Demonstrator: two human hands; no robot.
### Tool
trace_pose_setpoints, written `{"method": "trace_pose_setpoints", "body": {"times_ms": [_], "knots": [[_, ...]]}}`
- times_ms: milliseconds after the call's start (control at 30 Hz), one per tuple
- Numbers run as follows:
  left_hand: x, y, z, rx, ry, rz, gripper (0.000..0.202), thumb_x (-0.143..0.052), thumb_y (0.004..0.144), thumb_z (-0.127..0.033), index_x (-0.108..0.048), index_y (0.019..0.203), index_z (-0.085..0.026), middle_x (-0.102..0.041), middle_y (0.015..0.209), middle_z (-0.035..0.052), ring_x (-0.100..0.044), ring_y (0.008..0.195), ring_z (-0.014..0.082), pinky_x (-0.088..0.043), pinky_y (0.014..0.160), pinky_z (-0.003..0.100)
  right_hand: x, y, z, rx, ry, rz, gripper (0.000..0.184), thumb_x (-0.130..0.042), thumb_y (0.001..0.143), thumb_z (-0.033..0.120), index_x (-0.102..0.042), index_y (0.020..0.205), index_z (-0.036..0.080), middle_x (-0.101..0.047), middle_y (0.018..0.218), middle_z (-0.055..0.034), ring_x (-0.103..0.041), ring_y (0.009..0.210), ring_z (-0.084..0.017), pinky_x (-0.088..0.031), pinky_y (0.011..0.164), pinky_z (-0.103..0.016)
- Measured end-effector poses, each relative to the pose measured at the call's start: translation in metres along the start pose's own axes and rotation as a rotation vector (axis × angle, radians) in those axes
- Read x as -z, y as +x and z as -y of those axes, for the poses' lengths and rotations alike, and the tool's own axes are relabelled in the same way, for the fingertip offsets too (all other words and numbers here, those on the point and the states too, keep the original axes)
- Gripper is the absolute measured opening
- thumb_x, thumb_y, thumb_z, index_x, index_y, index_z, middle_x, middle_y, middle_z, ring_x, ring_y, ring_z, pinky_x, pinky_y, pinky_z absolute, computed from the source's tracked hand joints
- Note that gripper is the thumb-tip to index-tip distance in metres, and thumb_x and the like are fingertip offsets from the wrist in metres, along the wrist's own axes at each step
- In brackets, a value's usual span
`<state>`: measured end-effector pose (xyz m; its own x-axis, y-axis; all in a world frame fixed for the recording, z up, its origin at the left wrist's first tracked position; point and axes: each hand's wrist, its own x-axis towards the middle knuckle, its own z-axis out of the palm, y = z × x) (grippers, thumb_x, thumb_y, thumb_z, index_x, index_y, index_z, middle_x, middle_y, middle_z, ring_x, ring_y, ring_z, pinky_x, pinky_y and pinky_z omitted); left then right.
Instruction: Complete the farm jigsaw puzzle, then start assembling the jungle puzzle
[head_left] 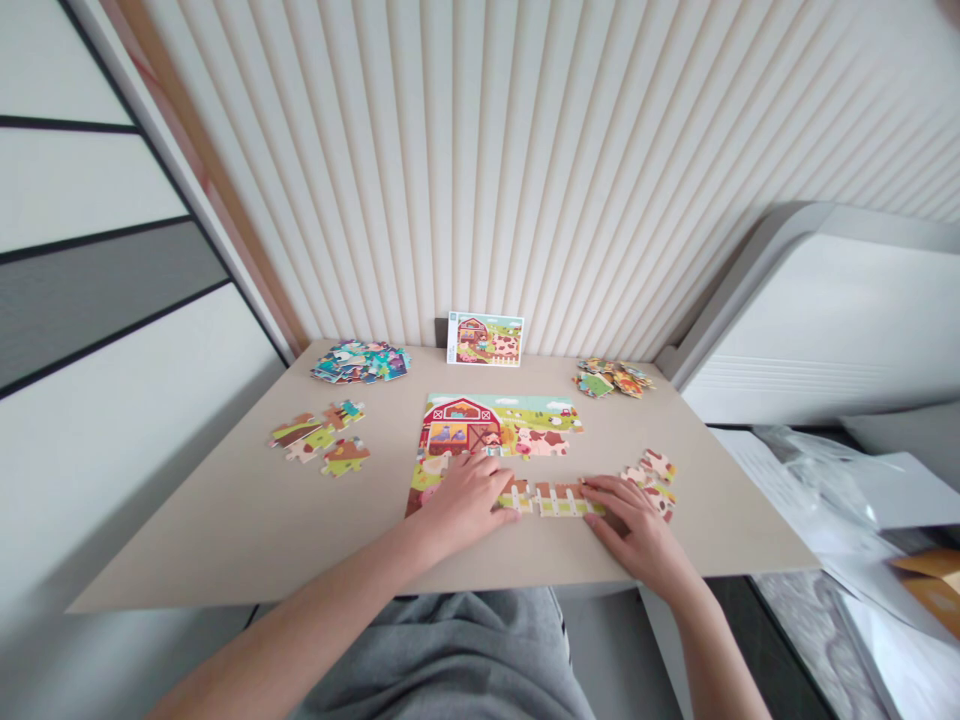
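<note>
A partly assembled farm jigsaw puzzle lies mid-table, showing a red barn, a cow and a green field. My left hand rests over its lower part, fingers and thumb bracketing a fence puzzle piece and hiding the pieces beneath. To the right is a white-fence puzzle strip, with a narrow gap between it and that piece. My right hand has the strip's right end between thumb and fingers. Beside this hand lie loose cow-patterned puzzle pieces, partly covered by it.
A picture card of the farm scene leans at the back. Piles of blue pieces and orange-green pieces lie at the far corners. Several loose pieces sit on the left. The table's front edge is near my lap.
</note>
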<state>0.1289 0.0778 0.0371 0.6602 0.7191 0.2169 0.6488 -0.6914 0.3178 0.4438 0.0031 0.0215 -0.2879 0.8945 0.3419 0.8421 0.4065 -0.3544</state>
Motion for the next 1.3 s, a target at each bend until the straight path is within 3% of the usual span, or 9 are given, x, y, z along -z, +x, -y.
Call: {"method": "trace_pose_setpoints", "body": {"times_ms": [367,667,1100,1300], "knots": [[0.007,0.001,-0.002,0.012,-0.042,0.015,0.041,-0.079,0.082,-0.048,-0.067,0.113,-0.025,-0.061,0.118,0.0082,-0.054,0.121,0.0329,-0.043,0.100,0.047,-0.001,-0.001,0.000,-0.015,-0.008,0.014,0.032,-0.058,0.099,0.037,-0.068,0.130,0.034,-0.065,0.137,-0.0066,-0.061,0.127,-0.030,-0.047,0.111,-0.055],[0.000,-0.002,-0.004,-0.026,-0.036,-0.043,0.043,-0.081,0.082,-0.045,-0.063,0.115,-0.024,-0.065,0.115,0.0073,-0.055,0.121,0.0330,-0.041,0.103,0.048,-0.001,0.000,0.000,-0.017,-0.001,0.008,0.032,-0.057,0.100,0.037,-0.067,0.129,0.034,-0.065,0.137,-0.0064,-0.061,0.126,-0.029,-0.047,0.111,-0.055],[-0.005,0.004,-0.012,-0.027,-0.010,-0.025,0.043,-0.077,0.084,-0.053,-0.069,0.112,-0.022,-0.065,0.107,0.0080,-0.058,0.109,0.0302,-0.042,0.100,0.047,-0.002,0.000,-0.002,-0.005,-0.028,0.014,0.032,-0.057,0.099,0.039,-0.068,0.129,0.034,-0.066,0.137,-0.0065,-0.061,0.127,-0.030,-0.046,0.111,-0.054],[-0.003,0.001,-0.013,-0.032,0.000,-0.037,0.039,-0.077,0.085,-0.051,-0.070,0.111,-0.022,-0.066,0.105,0.0067,-0.058,0.107,0.0288,-0.043,0.099,0.045,0.005,0.003,0.020,0.093,-0.118,-0.023,0.032,-0.058,0.099,0.034,-0.069,0.130,0.032,-0.062,0.142,-0.0095,-0.057,0.132,-0.032,-0.046,0.110,-0.056]]}}
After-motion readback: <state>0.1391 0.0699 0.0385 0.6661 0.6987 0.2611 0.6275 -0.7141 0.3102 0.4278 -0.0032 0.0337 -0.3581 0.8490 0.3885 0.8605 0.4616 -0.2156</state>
